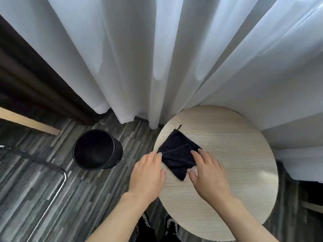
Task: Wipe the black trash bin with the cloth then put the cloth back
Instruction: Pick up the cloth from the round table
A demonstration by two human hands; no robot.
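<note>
A dark folded cloth (pixel 176 152) lies flat on the round light-wood table (pixel 236 154), near its left edge. My right hand (pixel 208 173) rests on the cloth's right side with fingers spread. My left hand (pixel 148 173) touches the cloth's left corner with its fingertips, fingers apart. Neither hand has closed around the cloth. The black trash bin (pixel 97 150) stands upright on the floor to the left of the table, and its inside looks dark.
White sheer curtains (pixel 157 58) hang behind the table and bin, with a dark drape at the far left. A metal chair frame (pixel 57 186) curves over the grey plank floor at the left. My shoes (pixel 157 226) show below the table edge.
</note>
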